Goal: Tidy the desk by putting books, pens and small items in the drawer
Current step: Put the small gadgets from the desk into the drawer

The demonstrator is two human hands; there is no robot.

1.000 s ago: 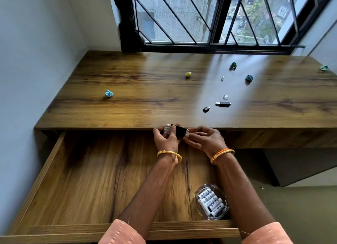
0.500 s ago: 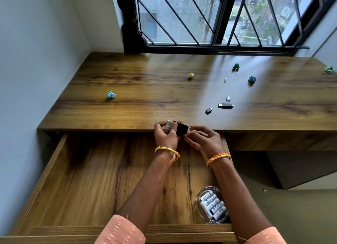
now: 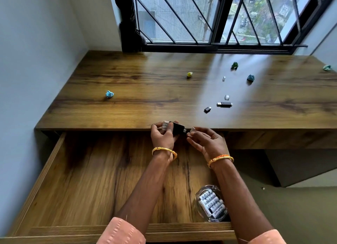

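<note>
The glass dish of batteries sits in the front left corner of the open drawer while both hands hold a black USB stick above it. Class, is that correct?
Not quite. The head view shows the glass dish of batteries in the front right corner of the open drawer, not the left. The rest holds: both hands, left and right, are at the black USB stick.

Black USB stick gripped in left hand above near tabletop edge, clear cap on its left end, metal plug bared at right. Second clear cap pinched in right hand, just beside plug. Wooden drawer pulled open below; glass dish of white batteries in near right corner. Another black stick, small black adapter, two loose clear caps and crumpled paper balls scattered over tabletop.
</note>
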